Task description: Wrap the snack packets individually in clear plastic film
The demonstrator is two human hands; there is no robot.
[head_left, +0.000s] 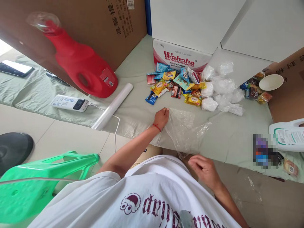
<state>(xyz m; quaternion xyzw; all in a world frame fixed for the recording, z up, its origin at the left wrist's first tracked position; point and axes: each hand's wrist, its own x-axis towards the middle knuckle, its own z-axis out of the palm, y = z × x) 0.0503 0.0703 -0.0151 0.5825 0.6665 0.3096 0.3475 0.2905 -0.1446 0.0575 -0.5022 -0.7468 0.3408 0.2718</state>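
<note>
My left hand (162, 116) is closed on the left edge of a crumpled, see-through sheet of plastic film (184, 129). The sheet spreads over the green-grey cloth and hangs past its front edge. Close to its lower end, in front of my shirt, is my right hand (205, 169) with its fingers curled in; whether anything lies between them is hidden. Beyond the film is a pile of small wrapped snacks (175, 82) in blue, yellow and red packets. Several bundles wrapped in clear film (220, 88) are heaped to the right of the pile.
A roll of plastic film (114, 106) lies left, beside a white power bank (70, 103) with a cable. A red jug (83, 63) stands behind. White boxes (197, 22) line the back. Rightward are a paper cup (271, 82) and a white jug (288, 135). A green stool (45, 177) stands below.
</note>
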